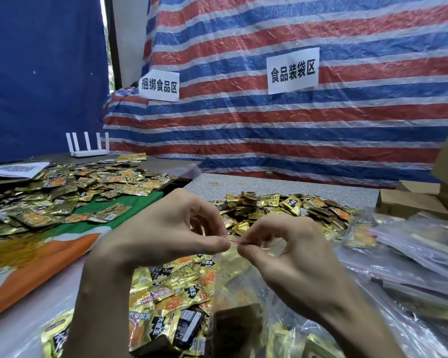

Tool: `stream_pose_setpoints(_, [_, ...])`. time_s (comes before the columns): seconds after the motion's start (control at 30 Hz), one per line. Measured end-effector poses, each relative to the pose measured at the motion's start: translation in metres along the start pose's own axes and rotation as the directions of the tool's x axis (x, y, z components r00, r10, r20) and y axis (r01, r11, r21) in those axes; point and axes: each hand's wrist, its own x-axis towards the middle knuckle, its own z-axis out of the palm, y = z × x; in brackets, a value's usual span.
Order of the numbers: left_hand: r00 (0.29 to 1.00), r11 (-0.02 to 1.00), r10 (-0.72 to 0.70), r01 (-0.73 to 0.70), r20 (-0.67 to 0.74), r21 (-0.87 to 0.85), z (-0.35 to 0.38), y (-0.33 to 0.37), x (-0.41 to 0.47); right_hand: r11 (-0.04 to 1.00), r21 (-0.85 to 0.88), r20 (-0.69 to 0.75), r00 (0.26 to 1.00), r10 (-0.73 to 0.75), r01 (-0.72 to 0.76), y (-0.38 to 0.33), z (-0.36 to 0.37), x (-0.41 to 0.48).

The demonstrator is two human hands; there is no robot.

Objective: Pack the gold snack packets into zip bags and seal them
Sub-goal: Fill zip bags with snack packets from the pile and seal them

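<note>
The left hand (163, 233) and right hand (290, 249) each pinch the red-striped top edge of a clear zip bag (239, 288), thumbs nearly meeting. The bag hangs below them, holding gold packets (how many is unclear). Loose packets (282, 205) lie heaped behind the bag, and filled bags (411, 241) are stacked to its right.

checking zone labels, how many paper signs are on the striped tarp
2: a smaller sign at the striped tarp's left edge, and a larger sign further right, near the frame's middle. More may lie outside the frame.
</note>
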Motion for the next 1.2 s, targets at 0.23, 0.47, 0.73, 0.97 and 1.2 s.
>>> stream_pose_setpoints(0.23, [0.998,0.998,0.063,-0.063,-0.006,0.025,0.001,0.001,0.002,0.992,-0.114,0.117,0.990,0.075,-0.062,0.001,-0.016,0.002])
stream_pose_setpoints(0.47, [1.000,0.994,-0.028,0.029,0.006,-0.107,-0.001,-0.013,0.003,0.991,-0.078,0.076,0.990,0.116,-0.110,0.006,-0.019,0.005])
stream_pose_setpoints(0.73, [0.998,0.992,0.030,-0.037,-0.052,-0.123,-0.004,-0.021,0.001,0.993,-0.024,0.102,0.988,0.117,-0.115,0.014,-0.024,0.007])
stream_pose_setpoints(0.97, [0.990,0.996,0.059,-0.067,-0.124,-0.065,-0.004,-0.020,0.004,0.979,-0.048,0.157,0.966,0.205,-0.199,0.025,-0.039,0.009])
stream_pose_setpoints(1.2, [0.978,0.980,0.196,-0.194,-0.077,0.032,0.012,0.001,0.014,0.994,-0.083,0.100,0.993,-0.061,0.070,0.006,-0.015,0.004])
